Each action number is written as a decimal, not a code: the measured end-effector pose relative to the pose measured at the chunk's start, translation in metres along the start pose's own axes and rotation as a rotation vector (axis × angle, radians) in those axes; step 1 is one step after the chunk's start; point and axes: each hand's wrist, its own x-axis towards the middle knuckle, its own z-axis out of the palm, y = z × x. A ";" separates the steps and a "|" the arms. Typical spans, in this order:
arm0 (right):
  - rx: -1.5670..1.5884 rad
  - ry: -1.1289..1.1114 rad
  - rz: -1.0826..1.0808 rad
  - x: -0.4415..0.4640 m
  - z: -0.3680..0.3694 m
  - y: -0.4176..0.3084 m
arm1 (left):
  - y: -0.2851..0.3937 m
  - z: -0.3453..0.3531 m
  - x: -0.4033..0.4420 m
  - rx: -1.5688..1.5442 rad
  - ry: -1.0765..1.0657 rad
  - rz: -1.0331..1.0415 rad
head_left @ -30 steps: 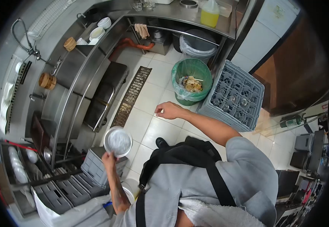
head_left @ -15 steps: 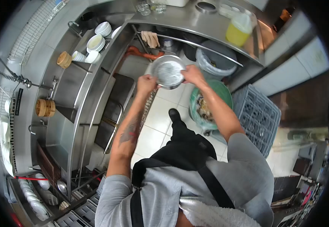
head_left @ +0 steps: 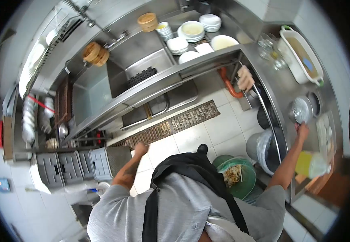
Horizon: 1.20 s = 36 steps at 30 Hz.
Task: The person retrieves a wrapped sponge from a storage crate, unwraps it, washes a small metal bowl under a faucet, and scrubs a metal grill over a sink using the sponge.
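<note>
My right hand [head_left: 302, 130] is closed on the near rim of a round metal bowl [head_left: 302, 109], which is at the steel counter [head_left: 277, 82] on the right. A dark round ring-shaped item [head_left: 314, 103] sits just beside the bowl. My left hand [head_left: 141, 148] hangs over the floor by the drain grate [head_left: 155, 130]; its fingers look curled, and whether anything is in them is too small to tell.
A white tub [head_left: 301, 54], glasses [head_left: 267, 46] and a jug of yellow liquid [head_left: 311, 164] stand on the counter. Stacked dishes [head_left: 192, 29] line the sink edge. A green-lined bin [head_left: 243, 177] stands near my legs, beside another lined bin [head_left: 263, 147].
The bowl has gone from my left hand to both hands, and now only my right hand holds it, over at the counter. My left hand has moved back down. The view has turned.
</note>
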 end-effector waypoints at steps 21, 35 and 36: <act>-0.738 -0.575 -0.775 -0.188 0.347 0.028 | -0.125 0.069 -0.163 -0.324 -0.210 -0.651; -0.859 -1.282 -1.415 -0.627 0.582 0.013 | -0.267 0.107 -0.170 -0.946 -0.080 -0.828; -0.867 -1.312 -1.444 -0.655 0.596 0.014 | -0.290 0.124 -0.153 -0.966 -0.078 -0.823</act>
